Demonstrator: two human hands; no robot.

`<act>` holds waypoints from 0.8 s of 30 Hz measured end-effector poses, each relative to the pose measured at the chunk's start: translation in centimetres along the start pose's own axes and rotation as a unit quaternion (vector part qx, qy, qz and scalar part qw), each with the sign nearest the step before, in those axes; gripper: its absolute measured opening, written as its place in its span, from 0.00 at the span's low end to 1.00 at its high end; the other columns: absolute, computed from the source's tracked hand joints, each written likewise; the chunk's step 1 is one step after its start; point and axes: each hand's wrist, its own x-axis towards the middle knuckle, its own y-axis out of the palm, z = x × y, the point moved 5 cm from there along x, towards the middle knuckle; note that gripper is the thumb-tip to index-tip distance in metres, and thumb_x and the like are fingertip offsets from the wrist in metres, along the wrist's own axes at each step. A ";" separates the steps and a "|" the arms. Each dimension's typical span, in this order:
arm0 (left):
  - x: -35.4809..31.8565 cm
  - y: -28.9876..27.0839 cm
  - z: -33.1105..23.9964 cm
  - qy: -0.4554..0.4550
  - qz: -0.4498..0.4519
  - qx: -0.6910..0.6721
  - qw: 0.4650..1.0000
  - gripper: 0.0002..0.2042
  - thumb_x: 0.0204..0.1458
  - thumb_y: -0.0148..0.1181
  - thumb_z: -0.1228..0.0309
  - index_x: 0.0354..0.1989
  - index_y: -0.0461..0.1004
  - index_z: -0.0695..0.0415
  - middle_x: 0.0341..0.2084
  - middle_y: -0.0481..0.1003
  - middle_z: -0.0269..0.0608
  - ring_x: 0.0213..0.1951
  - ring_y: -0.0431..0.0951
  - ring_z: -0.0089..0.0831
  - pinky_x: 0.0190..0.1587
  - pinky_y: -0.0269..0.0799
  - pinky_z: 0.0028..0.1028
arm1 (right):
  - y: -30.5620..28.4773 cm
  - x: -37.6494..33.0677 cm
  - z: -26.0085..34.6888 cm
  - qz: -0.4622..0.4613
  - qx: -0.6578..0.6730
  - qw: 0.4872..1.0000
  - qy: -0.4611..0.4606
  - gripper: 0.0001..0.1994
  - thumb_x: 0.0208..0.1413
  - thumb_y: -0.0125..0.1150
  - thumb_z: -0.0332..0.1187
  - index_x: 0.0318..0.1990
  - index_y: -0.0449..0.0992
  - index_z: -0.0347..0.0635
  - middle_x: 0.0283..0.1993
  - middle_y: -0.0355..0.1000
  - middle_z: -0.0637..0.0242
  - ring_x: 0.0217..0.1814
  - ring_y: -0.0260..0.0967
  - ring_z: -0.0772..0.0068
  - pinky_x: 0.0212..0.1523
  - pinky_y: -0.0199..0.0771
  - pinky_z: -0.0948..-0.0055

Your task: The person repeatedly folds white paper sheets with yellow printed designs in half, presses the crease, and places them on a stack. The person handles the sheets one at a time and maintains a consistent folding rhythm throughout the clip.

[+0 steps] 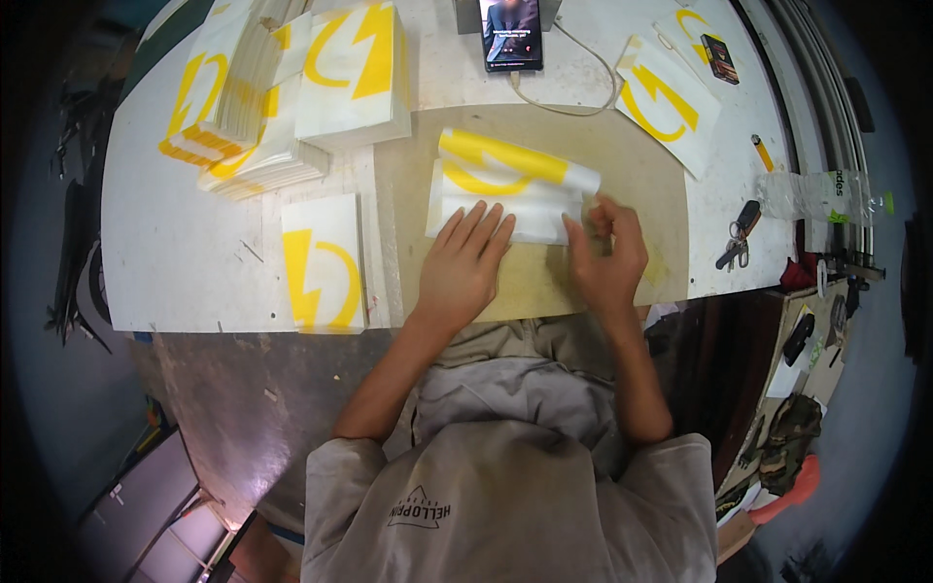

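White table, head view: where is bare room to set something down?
The table is barest at left, between its edge and the lone printed piece, below the stacks. A smaller patch separates stacks and phone. Crowded: upper left, by stacks; middle, by left hand, right hand and sheet; right, by keys, lighter, bottle.

White table (146, 262), scuffed grey floor (233, 398).

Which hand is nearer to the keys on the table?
The right hand. It is at the right end of the white-and-yellow sheet, left of the keys; the left hand, on the sheet, is farther left of them.
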 end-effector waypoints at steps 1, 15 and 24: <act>0.0 0.1 0.0 -0.001 0.000 -0.002 1.000 0.21 0.56 0.67 0.75 0.59 0.78 0.59 0.59 0.78 0.47 0.64 0.76 0.46 0.66 0.70 0.46 | -0.1 -0.7 0.5 -0.003 0.000 0.999 -0.038 0.22 0.53 0.73 0.24 0.55 0.74 0.30 0.42 0.77 0.51 0.41 0.77 0.58 0.39 0.76 0.63; -1.2 0.5 0.7 0.016 0.001 -0.016 1.000 0.20 0.57 0.66 0.75 0.59 0.79 0.57 0.61 0.77 0.47 0.65 0.75 0.46 0.69 0.67 0.48 | 2.2 -3.8 3.0 0.041 -0.043 0.989 -0.137 0.16 0.55 0.69 0.23 0.52 0.79 0.36 0.54 0.79 0.57 0.63 0.73 0.51 0.63 0.68 0.49; -1.9 0.0 1.1 0.012 0.048 -0.023 0.998 0.22 0.60 0.65 0.70 0.63 0.75 0.59 0.66 0.72 0.48 0.69 0.71 0.45 0.72 0.62 0.48 | 2.0 -5.2 1.3 0.065 -0.080 0.980 -0.168 0.12 0.56 0.69 0.27 0.49 0.84 0.41 0.55 0.81 0.65 0.65 0.75 0.61 0.73 0.53 0.39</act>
